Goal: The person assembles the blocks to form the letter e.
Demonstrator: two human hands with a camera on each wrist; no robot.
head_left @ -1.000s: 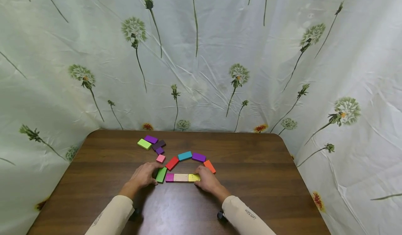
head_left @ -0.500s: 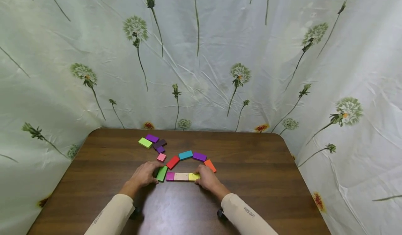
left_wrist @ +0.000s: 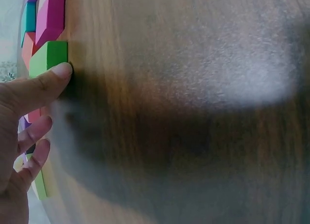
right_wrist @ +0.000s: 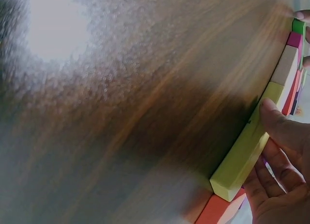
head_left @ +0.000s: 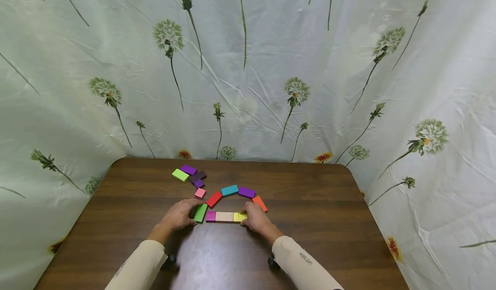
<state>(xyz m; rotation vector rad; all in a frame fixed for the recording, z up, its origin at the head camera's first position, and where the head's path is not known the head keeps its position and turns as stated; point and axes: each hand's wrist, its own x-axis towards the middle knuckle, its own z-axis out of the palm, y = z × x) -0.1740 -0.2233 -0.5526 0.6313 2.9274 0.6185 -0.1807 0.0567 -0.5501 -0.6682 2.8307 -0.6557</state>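
My left hand (head_left: pixel 178 216) pinches a green block (head_left: pixel 200 213) between thumb and index finger, with the thumb on its near end; the other fingers bend loosely in the left wrist view. With thumb in front and fingers behind, my right hand (head_left: pixel 257 220) grips a yellow block (right_wrist: pixel 242 151) that is partly covered in the head view. A magenta block (head_left: pixel 211 217) and a beige block (head_left: pixel 224 217) lie in line with the yellow one. Behind this row curve a red block (head_left: pixel 214 199), a teal block (head_left: pixel 230 190), a purple block (head_left: pixel 246 192) and an orange block (head_left: pixel 260 203).
A small pink block (head_left: pixel 199 193) lies beyond my left fingers. Farther back cluster a lime block (head_left: pixel 180 175), a dark purple block (head_left: pixel 198 177) and two other purple ones. The brown wooden table (head_left: pixel 310 229) meets a dandelion-print curtain (head_left: pixel 255 87) at its far edge.
The head view has shifted slightly. Both hands keep their hold on the green and yellow blocks, and no block has visibly moved on the table.
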